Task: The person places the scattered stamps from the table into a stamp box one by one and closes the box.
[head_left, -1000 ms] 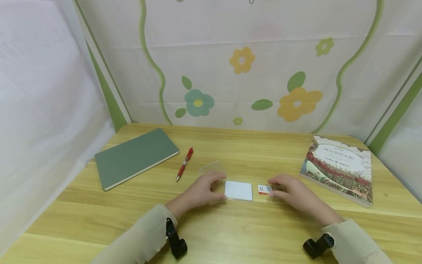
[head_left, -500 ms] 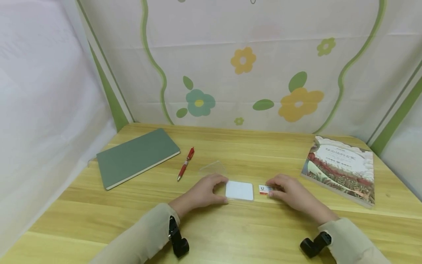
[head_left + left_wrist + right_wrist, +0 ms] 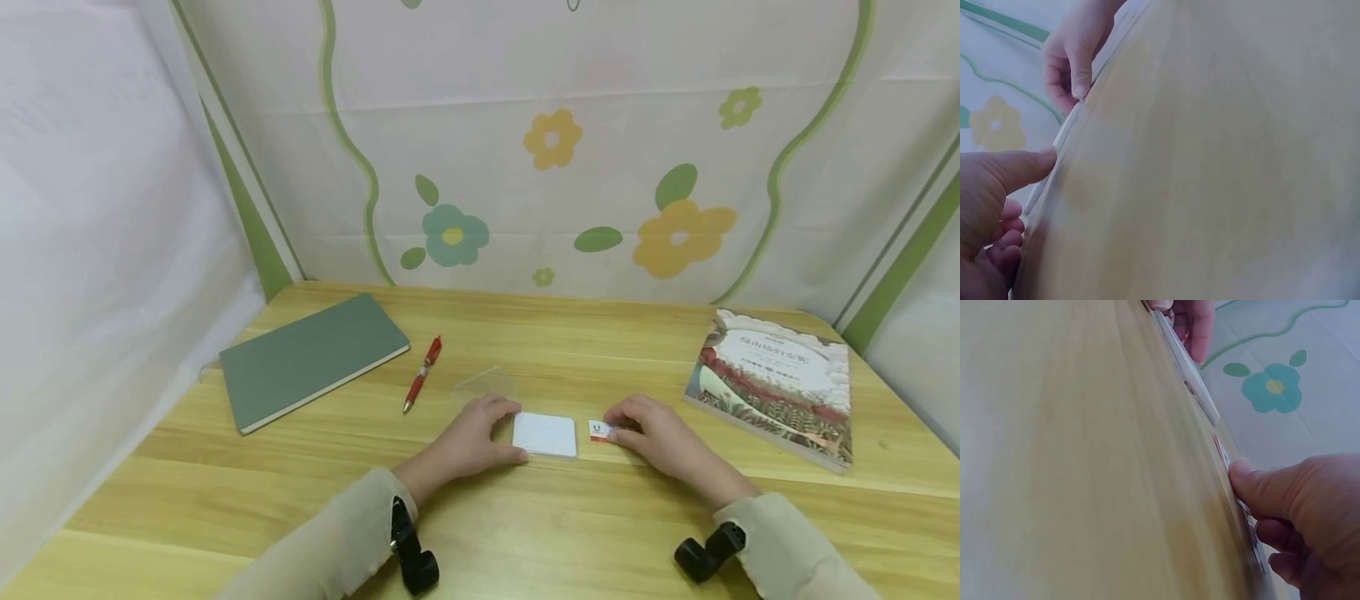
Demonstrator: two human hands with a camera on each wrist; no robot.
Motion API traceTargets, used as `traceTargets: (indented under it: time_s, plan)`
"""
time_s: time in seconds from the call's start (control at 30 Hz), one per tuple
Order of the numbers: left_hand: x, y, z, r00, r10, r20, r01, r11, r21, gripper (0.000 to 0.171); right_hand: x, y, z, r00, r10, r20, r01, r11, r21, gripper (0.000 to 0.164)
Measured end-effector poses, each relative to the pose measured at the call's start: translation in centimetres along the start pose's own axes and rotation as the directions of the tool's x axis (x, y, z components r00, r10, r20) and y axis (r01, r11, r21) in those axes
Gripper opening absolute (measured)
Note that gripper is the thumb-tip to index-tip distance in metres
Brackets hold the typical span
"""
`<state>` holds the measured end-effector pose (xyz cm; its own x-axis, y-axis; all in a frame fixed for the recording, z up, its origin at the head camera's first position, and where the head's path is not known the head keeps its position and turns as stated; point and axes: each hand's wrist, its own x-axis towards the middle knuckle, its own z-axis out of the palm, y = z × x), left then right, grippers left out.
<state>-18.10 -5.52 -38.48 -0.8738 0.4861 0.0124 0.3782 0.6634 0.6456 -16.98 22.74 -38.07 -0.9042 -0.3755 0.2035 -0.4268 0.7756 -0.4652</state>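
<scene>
A flat white rectangular slab (image 3: 544,434) with rounded corners and a clear rim lies mid-table. At its left end, my left hand (image 3: 474,437) grips it, index finger at the far corner and thumb at the near one. Both hands also show low over the tabletop in the left wrist view, beside the slab's thin edge (image 3: 1067,130). To the right, my right hand (image 3: 660,437) pinches a small white card (image 3: 597,431) with a red strip and a U-shaped mark; the fingers hide the card's right part. A narrow gap separates card and slab.
A clear plastic sheet (image 3: 486,381) lies behind my left hand. Farther left are a red pen (image 3: 422,374) and a green hardcover notebook (image 3: 315,360). An illustrated book (image 3: 774,385) lies at the right. A flowered white curtain (image 3: 585,167) stands behind the wooden table (image 3: 555,525).
My left hand has shifted slightly right along the white slab's end, its thumb now farther onto the near edge. My right hand has moved a little left, covering more of the small card.
</scene>
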Motion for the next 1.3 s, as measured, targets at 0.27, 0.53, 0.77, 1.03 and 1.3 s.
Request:
traceTargets:
  time_s: [0.27,0.53,0.77,1.03,1.3]
  plan:
    - [-0.1,0.3,0.5,0.999,-0.029,-0.029,0.030,0.999,0.046,0.064,0.6,-0.2,0.0,0.999,0.036,0.028,-0.037,0.999,0.028,0.007]
    - [-0.3,0.5,0.8,0.997,-0.027,-0.069,0.028,0.999,0.016,0.061,1.0,-0.4,-0.3,0.992,0.094,0.080,-0.100,0.993,0.066,0.006]
    - [-0.4,0.5,1.1,0.995,-0.013,-0.096,0.015,1.000,0.020,0.060,1.3,-0.6,-0.5,0.983,0.134,0.121,-0.147,0.984,0.098,0.006]
    - [-0.5,0.5,1.2,0.995,-0.018,-0.095,0.021,0.999,0.025,0.060,1.3,-0.9,-0.6,0.976,0.171,0.138,-0.188,0.975,0.119,0.009]
    - [-0.5,0.5,1.2,0.996,-0.019,-0.093,0.022,0.999,0.029,0.060,1.2,-0.9,-0.6,0.976,0.174,0.131,-0.190,0.974,0.123,0.009]
